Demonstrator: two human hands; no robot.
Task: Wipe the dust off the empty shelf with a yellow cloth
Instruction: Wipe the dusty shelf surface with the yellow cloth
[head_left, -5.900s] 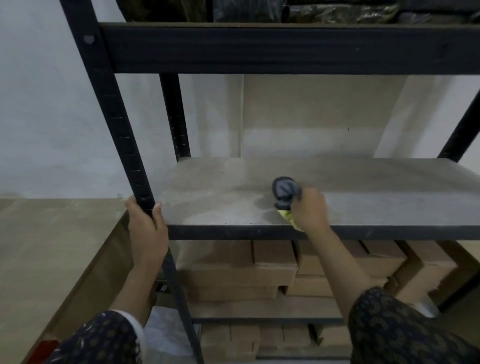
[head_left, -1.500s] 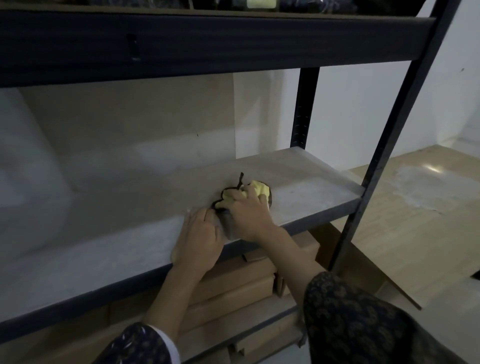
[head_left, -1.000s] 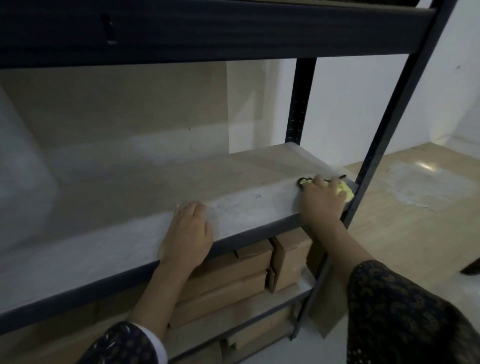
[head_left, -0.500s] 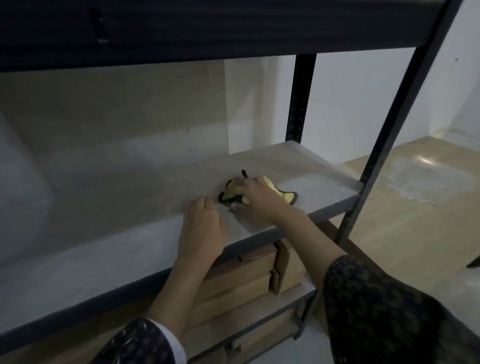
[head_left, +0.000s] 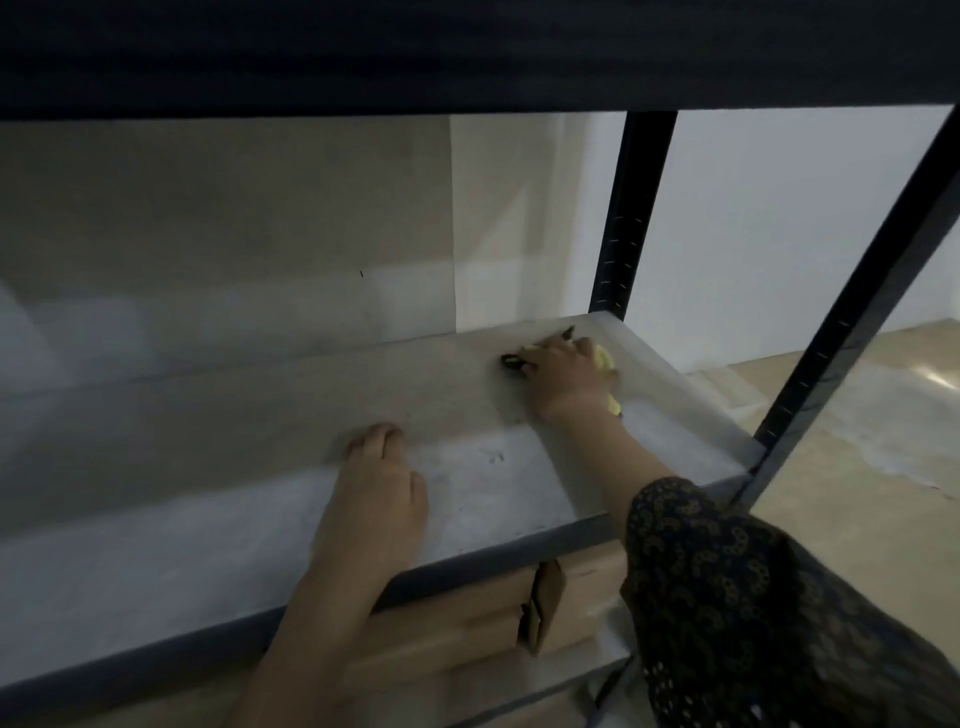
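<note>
Dim storeroom, dark metal rack; grey shelf (head_left: 467, 467) bare except for the hands. Cardboard boxes (head_left: 467, 623) sit on the tier below, closed, contents unseen. Left hand (head_left: 376, 499) flat, fingers extended, likely bracing. Right hand (head_left: 563, 376) grip closed over yellow cloth (head_left: 602, 358), pressed down near back-right corner.

Your right hand (head_left: 563, 382) presses the yellow cloth (head_left: 602, 359) flat on the shelf (head_left: 234, 545), far back toward its right end, near the rear black upright (head_left: 631, 218). Dark edging of the cloth pokes out past your fingers (head_left: 540, 353). Your left hand (head_left: 376, 504) lies palm down on the shelf near its front edge, well apart from the right. Cardboard boxes (head_left: 467, 618) sit on the level below.
</note>
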